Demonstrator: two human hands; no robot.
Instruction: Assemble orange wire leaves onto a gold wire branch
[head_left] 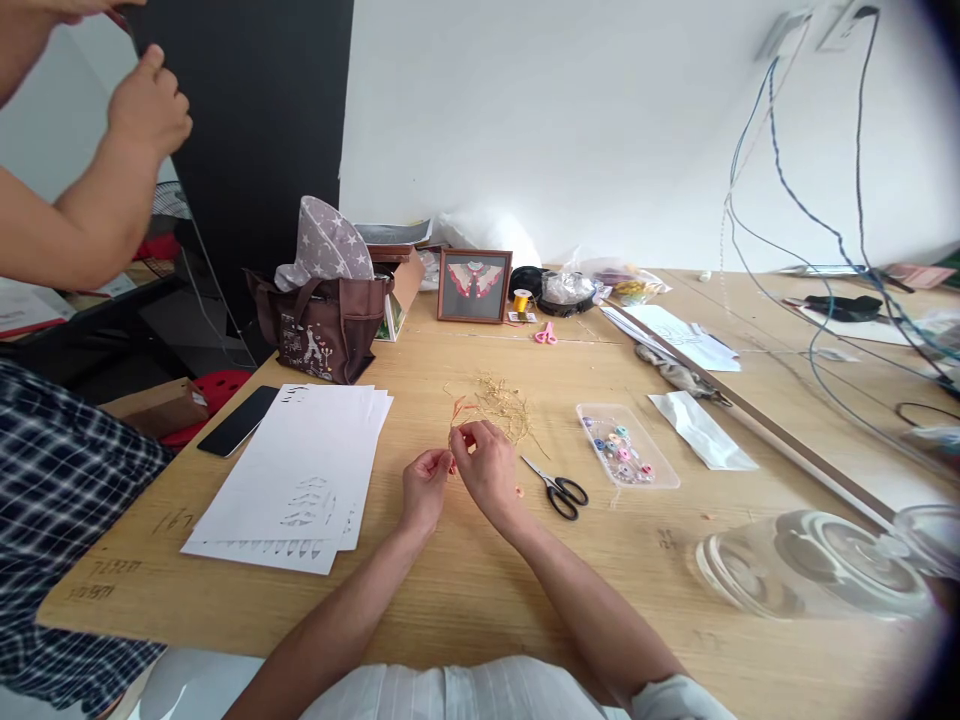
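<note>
Over the middle of the table, my left hand point(425, 487) and my right hand point(487, 472) meet with their fingertips pinched. Between them is a small orange-red piece, mostly covered by the fingers. Thin orange strands point(463, 406) stick up just behind my right hand's fingers; whether they belong to that piece I cannot tell. Beyond the hands lies a loose tangle of gold thread point(504, 402). Black-handled scissors point(561, 490) rest to the right of my right hand, blades partly apart. Farther right, a clear plastic tray point(660, 478) holds several colourful bobbins or beads.
White printed sheets point(300, 470) and a black phone point(238, 420) lie on the left. Behind stand a brown bag point(319, 330), a framed butterfly-shaped piece point(474, 287), a yellow thread spool point(520, 299) and pink scissors point(546, 334). A clear jar point(810, 565) lies at right. Another person's arm point(82, 230) is at left.
</note>
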